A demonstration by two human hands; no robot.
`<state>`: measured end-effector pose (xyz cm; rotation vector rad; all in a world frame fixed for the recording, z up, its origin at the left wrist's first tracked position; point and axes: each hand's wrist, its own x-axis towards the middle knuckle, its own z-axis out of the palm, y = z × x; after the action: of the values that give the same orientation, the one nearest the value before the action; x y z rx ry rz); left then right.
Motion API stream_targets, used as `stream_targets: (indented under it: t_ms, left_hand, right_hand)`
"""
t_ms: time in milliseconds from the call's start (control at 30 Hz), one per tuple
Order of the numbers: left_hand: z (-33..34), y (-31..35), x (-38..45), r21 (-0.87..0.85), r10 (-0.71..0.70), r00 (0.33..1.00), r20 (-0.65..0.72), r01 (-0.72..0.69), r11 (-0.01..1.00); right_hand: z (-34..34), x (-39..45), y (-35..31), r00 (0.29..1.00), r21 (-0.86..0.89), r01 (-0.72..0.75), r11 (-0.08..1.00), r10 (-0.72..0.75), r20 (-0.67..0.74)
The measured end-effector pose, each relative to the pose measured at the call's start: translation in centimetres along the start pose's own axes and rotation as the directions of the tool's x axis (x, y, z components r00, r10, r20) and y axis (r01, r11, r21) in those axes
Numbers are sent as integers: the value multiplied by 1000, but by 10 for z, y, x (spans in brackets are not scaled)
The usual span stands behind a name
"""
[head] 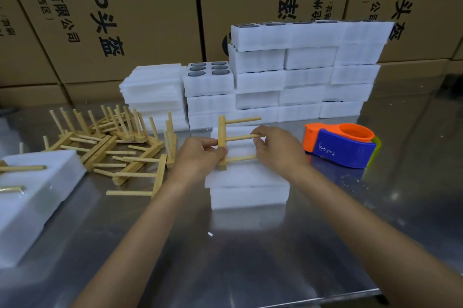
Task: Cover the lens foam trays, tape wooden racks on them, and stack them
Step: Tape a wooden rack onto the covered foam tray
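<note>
Both forearms reach over the steel table (250,245), left hand (200,154) gripping the wooden rack (222,143) by its bar, right hand (275,147) pinching a peg, atop the covered foam tray (248,182).

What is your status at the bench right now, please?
Both hands, left hand and right hand, hold wooden rack on covered foam tray. Tape dispenser untouched. Nothing obstructing.

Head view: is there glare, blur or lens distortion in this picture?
Head view: the steel table shines with broad soft glare and mirrors the tape dispenser; the wide lens tilts the cardboard boxes outward near the edges; the foam block at the left edge looks smeared; both hands, left and right, and the wooden rack are fairly sharp.
</note>
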<state>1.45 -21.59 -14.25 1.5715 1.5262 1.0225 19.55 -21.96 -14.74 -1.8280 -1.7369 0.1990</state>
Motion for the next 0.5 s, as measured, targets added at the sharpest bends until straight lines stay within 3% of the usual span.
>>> stream_targets:
  t_ms: [167, 333, 500]
  left_hand:
    - [5, -11, 2, 240, 84, 996, 0, -81, 967]
    - [17, -24, -6, -62, 5, 979, 203, 8, 998]
    - [31, -28, -10, -121, -8, 990, 143, 25, 992]
  right_hand:
    - [13, -5, 17, 999, -38, 23, 999, -23, -23]
    - [21, -5, 25, 998, 69, 16, 997, -11, -65]
    - [22, 0, 29, 996, 220, -10, 976, 28, -80]
